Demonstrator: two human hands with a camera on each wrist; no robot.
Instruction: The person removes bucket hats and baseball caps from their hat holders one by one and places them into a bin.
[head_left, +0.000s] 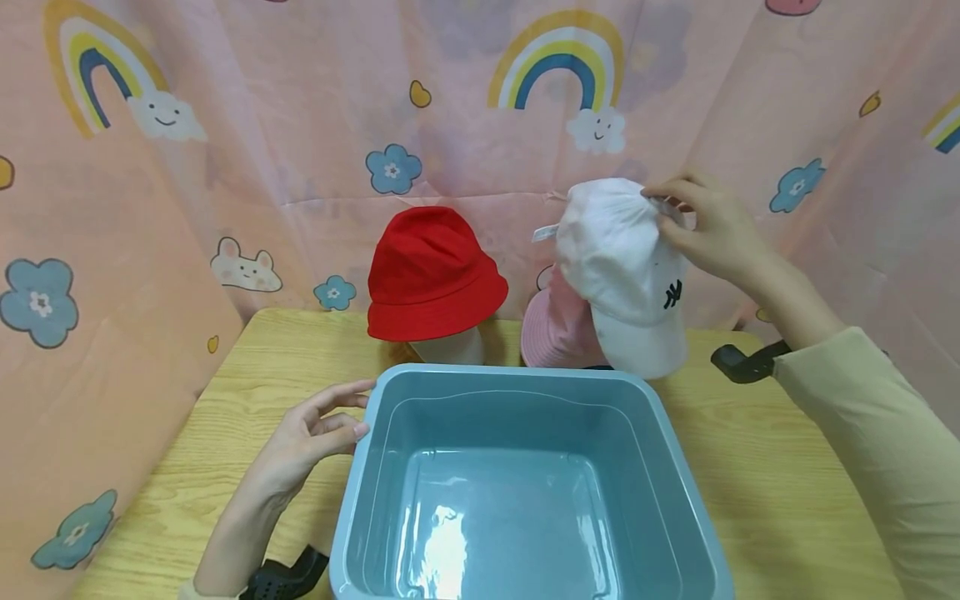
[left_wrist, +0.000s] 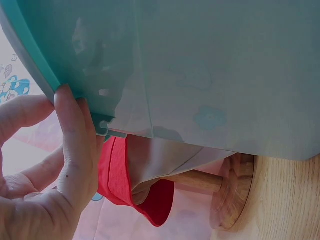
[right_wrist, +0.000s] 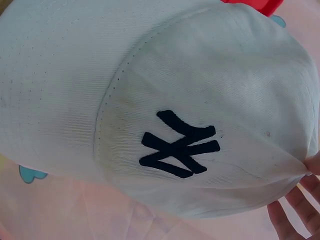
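High at the right of the head view, my right hand [head_left: 712, 229] pinches the crown of a white baseball cap [head_left: 618, 242]. The cap hangs brim down, and its dark stitched logo [right_wrist: 180, 145] fills the middle of the right wrist view. Behind the cap is a pink hat [head_left: 558, 325] with a stitched brim, partly hidden. My left hand [head_left: 303, 437] grips the left rim of a blue plastic basin [head_left: 360, 475] near its far corner; the left wrist view shows its fingers [left_wrist: 72, 130] at the rim. Nothing lies in the visible part of the basin.
Beyond the basin a red bucket hat [head_left: 431, 275] sits on a pale form with a round wooden base [left_wrist: 235, 192]. The wooden table [head_left: 225, 450] ends at a pink patterned curtain [head_left: 315, 108]. Dark wrist mounts [head_left: 750, 362] stick out below both wrists.
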